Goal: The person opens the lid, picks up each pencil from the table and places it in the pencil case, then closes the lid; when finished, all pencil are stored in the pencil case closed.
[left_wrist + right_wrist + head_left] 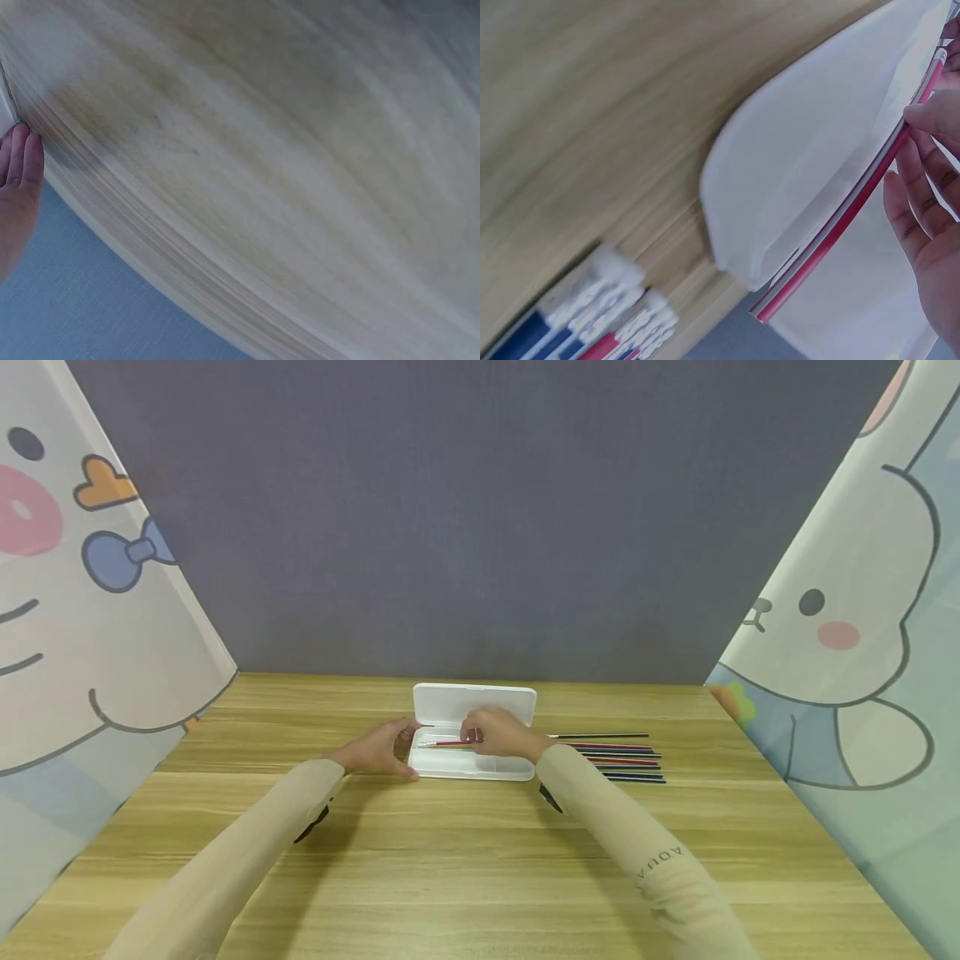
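The right hand (498,732) hides part of the red-striped pencil (446,744) inside its grip in the head view. Right of that grip, a sleeve (630,833) covers most of the other pencils (622,761) at their left ends, so I can't count them; the right wrist view blurs their white tips (619,266). Beside the left hand (18,195), cut off in its wrist view, only a sliver of white case (6,112) shows.
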### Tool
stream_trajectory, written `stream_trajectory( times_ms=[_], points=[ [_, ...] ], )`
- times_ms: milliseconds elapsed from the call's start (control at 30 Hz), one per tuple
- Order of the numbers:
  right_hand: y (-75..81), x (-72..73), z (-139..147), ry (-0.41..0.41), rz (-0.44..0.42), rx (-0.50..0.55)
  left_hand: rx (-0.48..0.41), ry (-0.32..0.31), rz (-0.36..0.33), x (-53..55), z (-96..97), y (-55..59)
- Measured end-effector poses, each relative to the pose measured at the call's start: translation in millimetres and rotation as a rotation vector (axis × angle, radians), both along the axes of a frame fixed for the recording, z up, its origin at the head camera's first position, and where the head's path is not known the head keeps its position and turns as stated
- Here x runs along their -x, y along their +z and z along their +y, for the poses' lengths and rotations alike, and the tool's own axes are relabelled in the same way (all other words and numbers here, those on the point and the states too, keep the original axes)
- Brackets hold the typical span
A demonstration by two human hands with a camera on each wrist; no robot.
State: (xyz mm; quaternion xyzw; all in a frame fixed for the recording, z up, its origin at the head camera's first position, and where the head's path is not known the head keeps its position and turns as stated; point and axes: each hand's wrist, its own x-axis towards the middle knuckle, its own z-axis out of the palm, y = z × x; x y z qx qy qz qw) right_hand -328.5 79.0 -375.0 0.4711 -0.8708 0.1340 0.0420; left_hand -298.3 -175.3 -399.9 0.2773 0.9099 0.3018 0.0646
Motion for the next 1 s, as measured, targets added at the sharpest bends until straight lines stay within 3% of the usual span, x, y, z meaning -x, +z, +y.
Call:
stream_trajectory(
  times_ms=[300,1000],
  points=[
    [-5.1,7.0,-14,-0.019,-0.028,-0.016,-0.016,-0.015,0.013,-0.1,1.4,1.2],
    [-11.3,5.9,-16,-0.002,-0.013,-0.011,-0.019,-0.014,0.009,0.9,0.2,-1.9]
  ],
)
